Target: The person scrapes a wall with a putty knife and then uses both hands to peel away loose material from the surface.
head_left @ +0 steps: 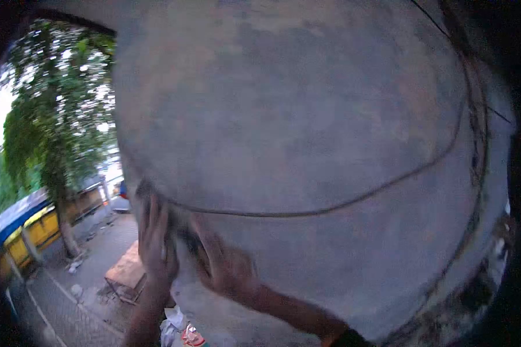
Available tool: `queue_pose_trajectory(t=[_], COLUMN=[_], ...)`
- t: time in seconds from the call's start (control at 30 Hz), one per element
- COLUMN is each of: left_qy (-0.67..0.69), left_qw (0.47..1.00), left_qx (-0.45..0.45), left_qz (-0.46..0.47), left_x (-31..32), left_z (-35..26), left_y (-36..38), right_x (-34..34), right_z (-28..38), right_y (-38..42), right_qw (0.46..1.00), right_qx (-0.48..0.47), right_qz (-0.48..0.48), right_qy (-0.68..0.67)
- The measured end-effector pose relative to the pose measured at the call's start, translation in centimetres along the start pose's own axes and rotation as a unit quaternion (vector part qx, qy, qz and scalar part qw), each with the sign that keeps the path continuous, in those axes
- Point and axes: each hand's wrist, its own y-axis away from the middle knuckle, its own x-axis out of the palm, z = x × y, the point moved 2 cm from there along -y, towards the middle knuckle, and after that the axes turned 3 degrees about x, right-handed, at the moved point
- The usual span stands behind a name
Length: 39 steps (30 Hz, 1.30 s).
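Note:
A thin dark cable [283, 214] sags in a long curve across a grey plastered wall [307, 127]. Near the wall's left edge, where the cable's left part runs, both hands are raised. My left hand [158, 248] has its fingers stretched upward against the wall, close to the cable. Beside it on the right, my right hand [226, 267] has bent fingers just under the cable. A dark patch [186, 238] shows between the hands; blur hides whether it is a held object or shadow.
At the right, more cables [474, 144] run down the wall. Below the hands lie a white plastic bag [172, 321] and a red-and-white packet [192, 336]. Beyond the wall's left edge are a low wooden table [126, 266], a tree [55, 150] and a yellow-and-blue structure [40, 231].

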Motion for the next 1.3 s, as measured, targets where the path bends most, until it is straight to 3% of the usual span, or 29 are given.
queue_pose_trajectory(t=[0.07,0.13,0.17,0.2,0.23,0.3,0.43,0.5,0.6,0.67,0.77,0.87,0.9,0.93,0.97,1.0,1.03,1.07,1.1,1.17,1.27,1.3], left_qy=[0.093,0.144,0.171,0.217,0.265,0.375,0.521,0.538,0.57,0.548,0.507,0.557,0.462,0.42,0.372,0.391,0.371,0.352,0.377,0.426,0.282,0.333], left_qw=[0.992,0.97,0.954,0.928,0.893,0.769,0.403,0.341,0.29,0.369,0.485,0.515,0.628,0.679,0.726,0.73,0.699,0.665,0.692,0.744,0.603,0.65], left_qx=[-0.055,-0.135,-0.171,-0.216,-0.268,-0.415,-0.684,-0.71,-0.712,-0.674,-0.603,-0.533,-0.455,-0.384,-0.312,-0.263,-0.302,-0.336,-0.302,-0.219,-0.468,-0.488], left_qz=[0.069,0.142,0.177,0.211,0.245,0.308,0.313,0.301,0.291,0.33,0.38,0.374,0.431,0.463,0.486,0.494,0.532,0.567,0.537,0.466,0.581,0.479], left_x=[1.8,3.7,4.5,5.6,6.8,9.6,11.8,11.1,11.3,12.7,14.9,16.4,16.4,16.9,17.3,17.3,17.0,16.7,16.5,17.6,18.3,18.7], left_z=[-0.8,-2.5,-4.4,-6.3,-8.0,-11.4,-16.1,-17.6,-18.7,-19.0,-18.7,-19.6,-19.8,-20.0,-20.2,-20.3,-20.9,-21.2,-21.1,-20.2,-18.9,-18.4], left_y=[10.4,19.0,21.2,22.4,23.5,26.4,33.2,34.4,31.6,31.2,31.1,31.1,31.3,32.6,33.8,35.6,35.3,35.2,36.9,40.9,36.0,35.2], right_x=[0.5,2.1,3.9,3.0,7.2,0.7,-4.6,-4.4,-2.3,-2.3,-2.9,-4.9,-4.2,-3.5,0.4,4.1,4.0,3.8,3.3,4.8,5.3,4.9], right_z=[-3.5,-7.7,-9.7,-8.8,-11.4,-9.5,-8.4,-8.9,-10.4,-12.3,-12.1,-9.5,-9.7,-9.9,-12.1,-14.2,-14.0,-13.6,-12.9,-13.9,-16.2,-16.6], right_y=[6.7,15.7,22.3,26.2,34.7,36.8,40.0,39.5,39.1,39.7,39.5,35.6,36.1,36.7,42.9,49.0,49.1,49.2,49.1,50.3,48.1,45.4], right_qw=[0.982,0.889,0.868,0.798,0.718,0.754,0.766,0.781,0.809,0.804,0.833,0.767,0.788,0.807,0.886,0.923,0.873,0.74,0.59,0.603,0.608,0.62], right_qx=[0.152,0.4,0.448,0.52,0.546,0.596,0.616,0.601,0.571,0.57,0.542,0.6,0.584,0.567,0.461,0.341,0.475,0.628,0.743,0.725,0.693,0.67], right_qz=[0.045,0.161,0.073,0.005,-0.088,-0.097,-0.134,-0.126,-0.086,-0.059,-0.049,-0.072,-0.046,-0.021,0.047,0.078,0.107,0.069,0.02,0.005,0.097,0.073], right_qy=[-0.099,-0.152,-0.202,-0.306,-0.422,-0.26,-0.126,-0.113,-0.11,-0.157,-0.101,-0.214,-0.188,-0.162,-0.014,0.158,-0.032,-0.229,-0.315,-0.332,-0.376,-0.403])
